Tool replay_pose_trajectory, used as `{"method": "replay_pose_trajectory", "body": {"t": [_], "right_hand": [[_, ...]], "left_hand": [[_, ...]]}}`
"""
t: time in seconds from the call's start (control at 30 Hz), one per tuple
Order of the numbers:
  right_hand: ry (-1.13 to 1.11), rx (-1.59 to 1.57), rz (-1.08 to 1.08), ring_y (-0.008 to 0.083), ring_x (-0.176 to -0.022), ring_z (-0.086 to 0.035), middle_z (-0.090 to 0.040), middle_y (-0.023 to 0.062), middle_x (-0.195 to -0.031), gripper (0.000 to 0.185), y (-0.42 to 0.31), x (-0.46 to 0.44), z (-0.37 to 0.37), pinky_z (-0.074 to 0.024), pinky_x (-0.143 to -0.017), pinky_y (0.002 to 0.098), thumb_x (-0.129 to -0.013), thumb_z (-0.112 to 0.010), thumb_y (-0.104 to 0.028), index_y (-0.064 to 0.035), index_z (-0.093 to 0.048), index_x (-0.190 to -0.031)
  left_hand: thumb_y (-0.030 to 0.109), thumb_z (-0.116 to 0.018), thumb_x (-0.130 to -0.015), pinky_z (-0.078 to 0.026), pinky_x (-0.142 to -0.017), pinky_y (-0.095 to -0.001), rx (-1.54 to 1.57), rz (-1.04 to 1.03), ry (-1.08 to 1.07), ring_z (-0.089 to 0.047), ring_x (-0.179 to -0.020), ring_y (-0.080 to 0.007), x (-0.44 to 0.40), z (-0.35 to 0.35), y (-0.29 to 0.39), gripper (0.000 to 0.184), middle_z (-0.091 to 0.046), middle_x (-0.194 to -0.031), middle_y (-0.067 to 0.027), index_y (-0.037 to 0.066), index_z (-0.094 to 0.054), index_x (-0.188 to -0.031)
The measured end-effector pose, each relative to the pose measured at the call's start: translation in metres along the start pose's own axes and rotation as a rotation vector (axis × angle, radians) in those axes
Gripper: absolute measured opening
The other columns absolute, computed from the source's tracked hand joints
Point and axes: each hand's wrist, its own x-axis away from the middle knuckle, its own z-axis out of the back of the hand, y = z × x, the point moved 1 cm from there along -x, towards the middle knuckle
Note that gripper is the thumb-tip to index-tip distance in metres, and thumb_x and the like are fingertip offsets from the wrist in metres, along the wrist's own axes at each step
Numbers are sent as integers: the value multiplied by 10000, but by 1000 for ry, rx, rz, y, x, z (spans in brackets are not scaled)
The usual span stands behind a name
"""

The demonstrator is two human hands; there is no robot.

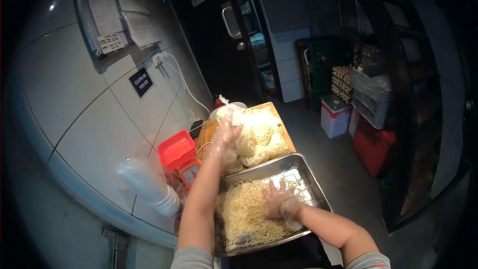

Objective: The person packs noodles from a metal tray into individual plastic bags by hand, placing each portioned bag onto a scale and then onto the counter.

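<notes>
A metal tray [314, 182] holds a wide heap of loose pale noodles [241, 211]. My right hand [280, 200], in a clear plastic glove, rests on the noodles in the tray with its fingers spread. Beyond the tray, clear bags of noodles [264, 137] lie on a wooden board [286, 137]. My left hand [227, 132], also gloved, reaches over to the bags and touches the left one. Its fingers are partly blurred by glare and plastic, so whether they grip the bag is unclear.
Left of the board stand a red plastic container [178, 150] and an orange scale [190, 173]. Stacked clear cups [149, 187] lean near the tiled wall. At the right are a white tin [334, 115], egg trays [342, 82] and a red box [372, 149].
</notes>
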Motion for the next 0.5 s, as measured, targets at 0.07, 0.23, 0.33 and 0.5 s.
{"method": "replay_pose_trajectory", "body": {"t": [0.07,0.23,0.33,0.5], "right_hand": [[-36,5,-29,524,-1418,-94,-71,214,-1588,1087,-2,0,2,-179,-1074,703,-716,-672,-669,-149,-177,-1532],[-125,-28,-61,494,-1434,-66,-30,177,-1601,1102,1,-11,4,-142,-1104,675,-720,-661,-683,-187,-124,-1544],[-134,-30,-65,487,-1438,-56,-27,171,-1603,1094,-2,-11,-1,-145,-1102,680,-728,-669,-664,-189,-118,-1545],[-143,-28,-76,472,-1446,-43,-19,167,-1605,1115,-4,-9,4,-143,-1089,700,-707,-679,-669,-202,-114,-1547]], "left_hand": [[328,-602,-865,-277,-1137,-419,-120,122,-295,-353,-1367,-337,23,6,60,730,-360,-1481,-204,27,-315,-1465],[390,-586,-844,-268,-1139,-433,-342,42,-248,-329,-1381,-326,31,-48,39,746,-300,-1537,-152,72,-337,-1472],[389,-580,-854,-277,-1132,-440,-328,124,-329,-334,-1374,-344,33,-48,43,720,-302,-1531,-167,83,-352,-1464],[331,-579,-883,-308,-1112,-414,-342,-3,-256,-381,-1344,-335,25,-47,24,673,-353,-1479,-228,88,-346,-1465]]}}
